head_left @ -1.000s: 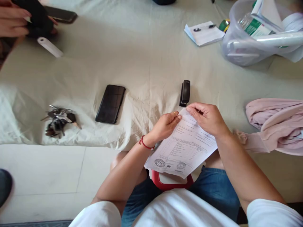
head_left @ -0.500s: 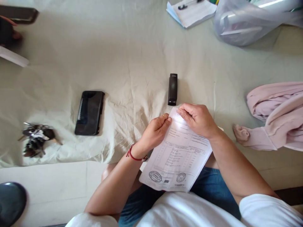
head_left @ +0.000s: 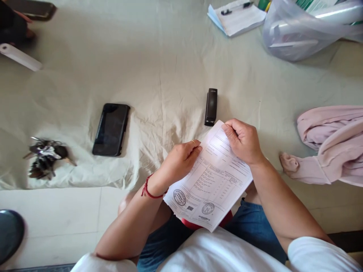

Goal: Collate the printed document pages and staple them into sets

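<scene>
Above my lap I hold a printed paper with stamped seals near its lower edge. My left hand pinches its left edge between thumb and fingers. At the upper right corner my right hand grips the same paper, thumb on top. The sheet is tilted, its upper end toward the table. Just beyond that end a black stapler lies on the cloth, apart from both hands. Whether more sheets lie beneath the top one is hidden.
On the pale cloth lie a black phone and a bunch of keys to the left. Pink fabric is heaped at right. A pen rests on papers beside a plastic bag. Another person's hand shows at upper left.
The paper has turned clockwise, its upper end shifting right and its lower end left. My hands have moved farther apart along its edges, both still gripping it.
</scene>
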A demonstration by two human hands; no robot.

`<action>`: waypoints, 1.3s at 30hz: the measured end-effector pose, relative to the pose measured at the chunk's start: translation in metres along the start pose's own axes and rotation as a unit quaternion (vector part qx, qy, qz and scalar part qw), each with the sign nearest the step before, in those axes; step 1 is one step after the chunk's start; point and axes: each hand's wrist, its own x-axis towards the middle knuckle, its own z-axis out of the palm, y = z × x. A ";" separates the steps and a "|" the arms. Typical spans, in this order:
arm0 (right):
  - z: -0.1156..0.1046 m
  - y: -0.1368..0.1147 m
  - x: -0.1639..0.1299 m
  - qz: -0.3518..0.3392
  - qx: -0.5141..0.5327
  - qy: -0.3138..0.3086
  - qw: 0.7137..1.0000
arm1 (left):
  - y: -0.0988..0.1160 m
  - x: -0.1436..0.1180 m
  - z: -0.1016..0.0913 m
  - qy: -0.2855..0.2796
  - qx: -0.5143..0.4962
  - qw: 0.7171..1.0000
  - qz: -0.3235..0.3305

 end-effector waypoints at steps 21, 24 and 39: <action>-0.002 0.013 0.007 0.108 0.106 -0.084 0.985 | 0.000 -0.004 0.016 0.172 -0.071 0.982 -0.038; 0.004 0.010 0.006 0.025 0.027 -0.011 0.999 | -0.002 -0.001 0.020 0.190 -0.051 0.980 -0.016; 0.021 -0.005 -0.001 -0.211 -0.206 0.014 0.955 | -0.004 -0.003 0.030 0.193 -0.032 0.980 0.037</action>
